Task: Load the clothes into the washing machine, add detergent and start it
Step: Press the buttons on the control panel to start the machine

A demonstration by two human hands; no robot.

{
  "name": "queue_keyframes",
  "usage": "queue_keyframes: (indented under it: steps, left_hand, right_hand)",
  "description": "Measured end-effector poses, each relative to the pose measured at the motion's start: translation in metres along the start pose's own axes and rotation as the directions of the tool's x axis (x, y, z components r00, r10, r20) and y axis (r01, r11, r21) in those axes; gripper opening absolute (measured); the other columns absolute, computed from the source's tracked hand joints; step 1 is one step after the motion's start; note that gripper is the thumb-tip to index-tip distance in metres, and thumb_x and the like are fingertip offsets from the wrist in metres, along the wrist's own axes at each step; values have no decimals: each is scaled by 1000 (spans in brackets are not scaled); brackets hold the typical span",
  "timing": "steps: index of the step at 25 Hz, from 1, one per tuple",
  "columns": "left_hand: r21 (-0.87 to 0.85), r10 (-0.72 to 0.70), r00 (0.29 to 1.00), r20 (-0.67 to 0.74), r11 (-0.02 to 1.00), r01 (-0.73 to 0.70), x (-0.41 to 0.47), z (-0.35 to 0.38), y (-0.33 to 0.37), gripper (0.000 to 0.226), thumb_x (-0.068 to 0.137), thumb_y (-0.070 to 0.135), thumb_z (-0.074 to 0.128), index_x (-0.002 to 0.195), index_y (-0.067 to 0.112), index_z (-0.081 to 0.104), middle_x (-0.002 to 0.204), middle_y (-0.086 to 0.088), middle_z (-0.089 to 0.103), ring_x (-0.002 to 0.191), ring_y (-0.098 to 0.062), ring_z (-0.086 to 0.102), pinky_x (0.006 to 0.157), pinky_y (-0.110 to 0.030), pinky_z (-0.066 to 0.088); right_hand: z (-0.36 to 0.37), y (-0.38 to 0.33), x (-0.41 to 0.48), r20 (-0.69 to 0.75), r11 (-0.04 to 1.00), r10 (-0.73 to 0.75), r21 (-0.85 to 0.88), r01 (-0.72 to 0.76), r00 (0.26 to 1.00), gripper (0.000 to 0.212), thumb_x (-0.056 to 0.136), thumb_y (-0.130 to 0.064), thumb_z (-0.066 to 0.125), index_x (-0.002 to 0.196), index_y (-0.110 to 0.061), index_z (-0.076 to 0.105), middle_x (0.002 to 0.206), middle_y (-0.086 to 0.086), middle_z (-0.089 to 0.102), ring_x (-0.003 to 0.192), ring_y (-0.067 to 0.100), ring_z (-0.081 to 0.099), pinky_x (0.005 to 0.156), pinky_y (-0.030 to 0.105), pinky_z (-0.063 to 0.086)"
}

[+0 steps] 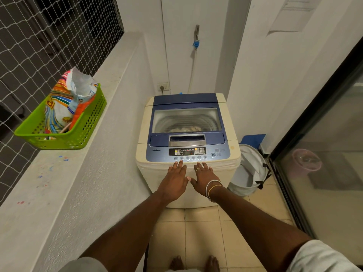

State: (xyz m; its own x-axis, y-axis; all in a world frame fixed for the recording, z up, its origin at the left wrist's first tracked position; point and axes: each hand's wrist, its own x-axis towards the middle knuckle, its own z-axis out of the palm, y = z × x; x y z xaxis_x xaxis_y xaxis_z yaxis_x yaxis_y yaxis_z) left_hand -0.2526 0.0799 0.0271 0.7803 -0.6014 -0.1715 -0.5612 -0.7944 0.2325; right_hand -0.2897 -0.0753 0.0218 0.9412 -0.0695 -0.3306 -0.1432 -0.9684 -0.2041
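Observation:
A cream top-loading washing machine [225,118] with a blue lid stands against the wall. Its lid [186,119] is down, and pale clothes [185,128] show through the window. The control panel [187,153] has lit indicators and a row of round buttons. My left hand [174,178] reaches flat toward the panel's front edge, fingertips just below the left buttons. My right hand [204,176], wearing a ring and bangles, lies flat beside it on the machine's front rim. A colourful detergent bag [66,99] stands open in a green basket [88,126] on the ledge at left.
A white laundry hamper [249,169] sits on the tiled floor right of the machine. A glass sliding door [324,154] lines the right side. A tap and hose [195,55] hang on the back wall above a socket. Netting covers the left opening.

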Motion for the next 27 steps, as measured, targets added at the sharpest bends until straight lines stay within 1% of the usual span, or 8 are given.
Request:
queue_keyframes:
  steps: [11, 15, 19, 23, 27]
  left_hand:
    - [12, 17, 1000, 11, 1000, -17, 15, 6, 5, 57, 105, 39, 29, 155, 13, 19, 165, -9, 5, 152, -27, 5, 122, -40, 7]
    - [-9, 16, 1000, 7, 1000, -16, 22, 6, 6, 60, 105, 40, 28, 156, 12, 13, 165, -8, 2, 152, -26, 1, 122, -38, 3]
    - [-9, 24, 1000, 17, 1000, -24, 29, 7, 6, 62, 105, 43, 26, 156, 11, 12, 165, -9, 2, 152, -26, 0, 122, -38, 2]
    - [4, 41, 999, 26, 999, -41, 38, 8, 10, 62, 105, 42, 26, 156, 10, 13, 165, -10, 5, 152, -27, 1, 123, -39, 4]
    - [-16, 58, 998, 18, 998, -58, 51, 5, 18, 61, 105, 41, 28, 156, 10, 14, 164, -10, 6, 152, -28, 3, 124, -41, 7]
  right_hand:
    - [3, 10, 9, 14, 1000, 4, 18, -4, 1000, 68, 101, -47, 35, 155, -10, 17, 164, 10, 11, 151, 29, 5, 123, 47, 10]
    - [3, 17, 14, 8, 999, 9, 33, -10, 1000, 69, 101, -49, 34, 155, -9, 16, 164, 10, 10, 151, 29, 4, 123, 46, 9]
    - [1, 28, 22, 11, 999, 33, 40, -33, 999, 74, 100, -54, 33, 155, -8, 15, 164, 10, 9, 151, 29, 4, 123, 46, 9]
    - [-4, 39, 31, 1, 995, 73, 62, -73, 997, 71, 101, -47, 37, 156, -9, 13, 164, 9, 8, 152, 28, 3, 122, 45, 8]
    - [-9, 51, 43, -10, 989, 109, 98, -107, 994, 71, 99, -48, 39, 155, -9, 17, 164, 10, 9, 152, 28, 3, 122, 45, 9]
